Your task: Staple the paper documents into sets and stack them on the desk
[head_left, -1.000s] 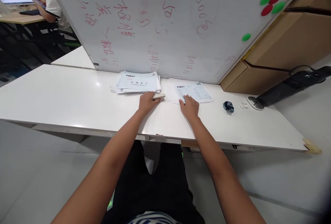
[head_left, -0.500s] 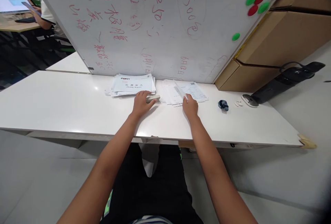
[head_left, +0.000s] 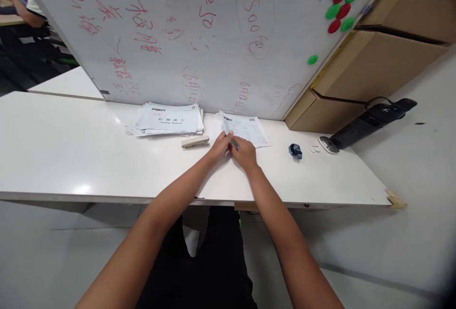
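Observation:
A set of printed paper sheets lies on the white desk. My left hand is at its near left corner, fingers pinched at the edge. Beside it, almost touching, my right hand is closed at the near edge of the same sheets. A small narrow grey shape shows by the right fingers; I cannot make out what it is. To the left of my hands a beige stapler lies by itself. Behind the stapler rests a thick stack of test reports.
A whiteboard with red writing stands along the desk's back. Cardboard boxes are stacked at the right. A blue-black object, white earbuds, a mouse and a black bottle sit rightward. A person is at far left.
My left hand has let go of the stapler and moved right to the sheets. My right hand has lowered the raised sheet and come closer to the left. The view has shifted right.

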### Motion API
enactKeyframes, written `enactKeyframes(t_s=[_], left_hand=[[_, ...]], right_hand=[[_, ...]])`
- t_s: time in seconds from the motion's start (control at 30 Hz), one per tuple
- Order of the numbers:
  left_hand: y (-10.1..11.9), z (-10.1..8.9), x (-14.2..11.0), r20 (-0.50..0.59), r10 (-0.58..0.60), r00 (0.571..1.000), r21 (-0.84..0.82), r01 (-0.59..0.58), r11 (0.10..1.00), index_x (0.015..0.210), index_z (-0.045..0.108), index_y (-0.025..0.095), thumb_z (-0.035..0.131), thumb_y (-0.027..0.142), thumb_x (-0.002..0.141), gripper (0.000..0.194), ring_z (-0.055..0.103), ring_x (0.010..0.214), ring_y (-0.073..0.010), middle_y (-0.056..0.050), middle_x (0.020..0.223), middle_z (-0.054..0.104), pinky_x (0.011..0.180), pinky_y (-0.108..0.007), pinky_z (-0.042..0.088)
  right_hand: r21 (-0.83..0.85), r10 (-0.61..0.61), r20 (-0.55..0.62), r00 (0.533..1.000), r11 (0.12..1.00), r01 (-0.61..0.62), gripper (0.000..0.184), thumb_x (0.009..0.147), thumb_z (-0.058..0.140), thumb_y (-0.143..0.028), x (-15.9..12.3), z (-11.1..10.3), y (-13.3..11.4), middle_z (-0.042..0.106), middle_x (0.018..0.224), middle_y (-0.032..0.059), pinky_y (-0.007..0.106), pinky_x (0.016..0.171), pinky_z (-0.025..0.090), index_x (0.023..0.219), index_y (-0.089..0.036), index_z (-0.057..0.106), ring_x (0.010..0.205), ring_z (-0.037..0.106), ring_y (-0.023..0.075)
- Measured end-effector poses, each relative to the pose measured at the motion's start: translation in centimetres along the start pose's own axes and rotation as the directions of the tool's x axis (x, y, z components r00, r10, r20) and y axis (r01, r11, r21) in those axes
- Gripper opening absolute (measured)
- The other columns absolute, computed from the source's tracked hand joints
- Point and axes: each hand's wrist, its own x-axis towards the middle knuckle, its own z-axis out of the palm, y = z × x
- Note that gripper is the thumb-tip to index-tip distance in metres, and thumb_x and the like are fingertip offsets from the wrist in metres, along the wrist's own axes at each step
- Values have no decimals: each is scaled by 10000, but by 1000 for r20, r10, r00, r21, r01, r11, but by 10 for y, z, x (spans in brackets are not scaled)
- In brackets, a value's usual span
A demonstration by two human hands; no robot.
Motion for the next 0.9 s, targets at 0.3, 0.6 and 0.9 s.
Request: enactKeyframes(t_s=[0.3, 0.6, 0.9], left_hand=[[0, -23, 14, -114, 118, 986, 65, -111, 992, 938, 637, 178, 759, 390, 687, 351, 653, 796, -198, -66, 921, 711, 772, -367, 517], [18, -19, 1, -136, 105, 985, -12, -108, 994, 862, 607, 170, 855, 300, 565, 408, 649, 824, -182, -38, 893, 702, 837, -385, 498], [20, -20, 2, -152, 214, 965, 74, -204, 976, 1049, 573, 201, 740, 456, 694, 468, 646, 944, -200, -44, 950, 709, 881, -360, 477]], right_hand=[[-84, 112, -169, 979, 988, -127, 308, 935, 412, -361, 9, 1, -1, 619, 1270, 68, 496, 1111, 186, 1075, -233, 654, 1274, 469, 216], [351, 640, -587, 496, 754, -556, 721, 852, 458, -559, 15, -21, 28, 310, 1480, 169, 523, 1088, 273, 1434, -216, 205, 1366, 329, 261], [634, 753, -540, 376, 657, -407, 300, 861, 469, -478, 14, -17, 45, 604, 1024, 57, 386, 906, 485, 980, -202, 468, 975, 604, 185]])
